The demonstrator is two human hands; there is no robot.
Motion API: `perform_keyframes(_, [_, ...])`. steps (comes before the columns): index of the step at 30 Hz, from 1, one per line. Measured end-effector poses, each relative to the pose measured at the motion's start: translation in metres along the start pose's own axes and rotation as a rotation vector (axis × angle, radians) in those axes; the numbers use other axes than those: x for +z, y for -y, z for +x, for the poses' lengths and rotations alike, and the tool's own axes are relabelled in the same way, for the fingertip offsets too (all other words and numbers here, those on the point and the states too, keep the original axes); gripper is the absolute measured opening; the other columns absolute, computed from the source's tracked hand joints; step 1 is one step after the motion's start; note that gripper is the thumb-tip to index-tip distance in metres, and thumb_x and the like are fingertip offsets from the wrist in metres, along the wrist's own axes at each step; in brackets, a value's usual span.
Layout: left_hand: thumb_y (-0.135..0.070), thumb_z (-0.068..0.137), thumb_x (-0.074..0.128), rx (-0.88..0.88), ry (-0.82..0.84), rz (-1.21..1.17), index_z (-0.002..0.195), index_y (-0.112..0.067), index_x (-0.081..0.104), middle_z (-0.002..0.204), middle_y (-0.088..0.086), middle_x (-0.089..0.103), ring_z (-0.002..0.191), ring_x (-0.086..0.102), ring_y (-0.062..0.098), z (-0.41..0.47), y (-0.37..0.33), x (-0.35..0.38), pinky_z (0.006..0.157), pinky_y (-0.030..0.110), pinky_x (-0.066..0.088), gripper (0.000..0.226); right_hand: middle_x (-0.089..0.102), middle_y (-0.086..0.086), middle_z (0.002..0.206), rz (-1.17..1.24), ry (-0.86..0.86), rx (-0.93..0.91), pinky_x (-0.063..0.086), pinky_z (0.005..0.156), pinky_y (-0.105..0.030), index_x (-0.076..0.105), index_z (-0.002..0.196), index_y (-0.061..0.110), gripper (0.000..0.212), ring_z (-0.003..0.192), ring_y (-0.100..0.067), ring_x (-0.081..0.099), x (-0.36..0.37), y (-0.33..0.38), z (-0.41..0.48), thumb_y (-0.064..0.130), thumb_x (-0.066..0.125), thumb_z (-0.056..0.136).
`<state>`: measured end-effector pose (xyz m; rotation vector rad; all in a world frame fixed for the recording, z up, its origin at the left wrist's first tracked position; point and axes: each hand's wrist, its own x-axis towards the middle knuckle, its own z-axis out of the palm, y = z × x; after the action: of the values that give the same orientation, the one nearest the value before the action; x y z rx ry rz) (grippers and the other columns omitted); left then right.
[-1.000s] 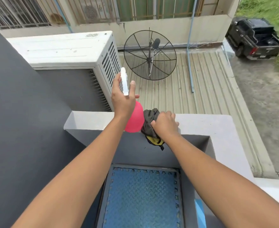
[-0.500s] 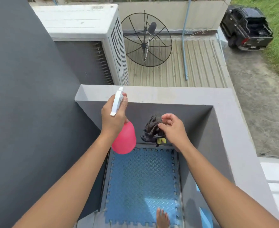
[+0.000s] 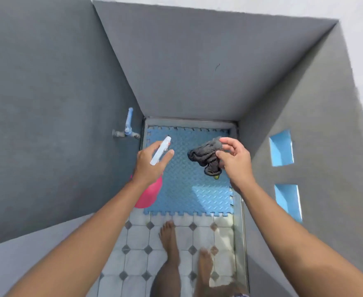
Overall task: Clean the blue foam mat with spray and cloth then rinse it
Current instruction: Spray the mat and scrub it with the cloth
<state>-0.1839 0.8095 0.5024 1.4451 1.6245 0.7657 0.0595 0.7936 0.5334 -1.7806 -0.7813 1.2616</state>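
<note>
One blue interlocking foam mat [image 3: 189, 189] lies flat on the tiled floor [image 3: 137, 239]. Above it, your left hand [image 3: 149, 166] grips one pink spray bottle with white nozzle [image 3: 148, 195]; your right hand [image 3: 235, 162] pinches one crumpled dark grey cloth [image 3: 205, 157] (no legible writing). Left of the mat: one blue-handled tap [image 3: 126, 127].

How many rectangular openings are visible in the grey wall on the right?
2. The upper opening sits level with the right hand; the lower opening is nearer the camera, below it. More may lie outside the frame.

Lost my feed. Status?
Left hand holds spray bottle. Right hand holds cloth. Mat flat on floor, untouched. Nothing in the way.
</note>
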Motion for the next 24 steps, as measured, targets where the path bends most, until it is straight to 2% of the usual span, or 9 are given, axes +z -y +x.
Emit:
perform_keyframes(3, [-0.042,0.085,0.07,-0.086,0.046,0.086,0.098,-0.014,0.074,0.074,0.01,0.068,0.066,0.058,0.023,-0.027,0.086,0.028,0.068,0.039,0.048,0.031,0.064,0.001,0.098,-0.03,-0.069,0.07,0.049,0.064,-0.028,0.064,0.114,0.017,0.032,0.063,0.001,0.06,0.003,-0.082,0.008,-0.004,0.061,0.091])
perform_keyframes(6, [-0.046,0.081,0.07,-0.205,0.134,0.174,0.095,-0.015,0.071,0.063,0.003,0.058,0.061,0.06,0.034,-0.051,0.183,0.07,0.063,0.04,0.055,0.034,0.063,0.003,0.098,-0.052,-0.111,0.121,0.052,0.06,-0.028,0.063,0.115,0.019,0.032,0.066,-0.006,0.06,0.008,-0.173,0.026,-0.004,0.059,0.092])
perform_keyframes(7, [-0.046,0.079,0.07,-0.241,0.165,0.19,0.095,-0.017,0.07,0.062,0.0,0.057,0.059,0.06,0.033,-0.058,0.215,0.085,0.062,0.042,0.057,0.033,0.064,0.003,0.098,-0.059,-0.12,0.138,0.054,0.06,-0.029,0.062,0.115,0.019,0.032,0.067,-0.008,0.061,0.011,-0.204,0.033,-0.003,0.059,0.092])
perform_keyframes(11, [-0.043,0.081,0.076,-0.333,0.181,0.262,0.094,-0.021,0.07,0.07,0.0,0.064,0.066,0.065,0.03,-0.074,0.327,0.137,0.07,0.038,0.056,0.027,0.067,0.0,0.104,-0.156,-0.136,0.135,0.062,0.078,-0.052,0.063,0.1,0.038,0.033,0.082,-0.019,0.067,0.021,-0.324,0.068,0.011,0.061,0.082])
perform_keyframes(13, [-0.038,0.083,0.078,-0.362,0.162,0.288,0.085,-0.014,0.069,0.069,0.008,0.064,0.067,0.062,0.029,-0.073,0.372,0.159,0.067,0.036,0.049,0.025,0.063,0.004,0.098,-0.224,-0.137,0.115,0.06,0.081,-0.056,0.063,0.096,0.04,0.032,0.084,-0.022,0.066,0.026,-0.371,0.094,0.011,0.061,0.08])
perform_keyframes(16, [-0.034,0.085,0.077,-0.377,0.168,0.316,0.057,-0.012,0.052,0.056,0.008,0.051,0.057,0.051,0.023,-0.061,0.431,0.184,0.058,0.031,0.037,0.044,0.054,0.01,0.086,-0.359,-0.149,0.026,0.057,0.09,-0.049,0.067,0.107,0.023,0.03,0.084,-0.018,0.059,0.035,-0.419,0.143,0.006,0.063,0.083])
perform_keyframes(19, [-0.037,0.085,0.077,-0.332,0.146,0.34,0.055,-0.011,0.05,0.05,0.003,0.044,0.048,0.044,0.013,-0.044,0.473,0.198,0.049,0.018,0.033,0.047,0.052,0.012,0.077,-0.481,-0.124,-0.095,0.053,0.092,-0.041,0.066,0.111,0.016,0.03,0.083,-0.017,0.056,0.049,-0.449,0.195,0.007,0.064,0.083])
perform_keyframes(21, [-0.037,0.085,0.078,-0.314,0.107,0.332,0.054,-0.014,0.044,0.05,0.002,0.044,0.044,0.045,0.011,-0.033,0.499,0.204,0.049,0.021,0.033,0.051,0.053,0.013,0.075,-0.543,-0.09,-0.163,0.052,0.091,-0.04,0.063,0.113,0.015,0.032,0.085,-0.019,0.058,0.062,-0.466,0.226,0.007,0.064,0.082])
perform_keyframes(24, [-0.047,0.086,0.075,-0.305,0.163,0.397,0.057,-0.014,0.044,0.054,0.002,0.052,0.049,0.053,0.013,-0.021,0.527,0.214,0.053,0.031,0.037,0.054,0.06,0.004,0.084,-0.522,-0.011,-0.245,0.054,0.09,-0.044,0.06,0.117,0.013,0.037,0.084,-0.021,0.061,0.086,-0.493,0.263,0.005,0.065,0.082])
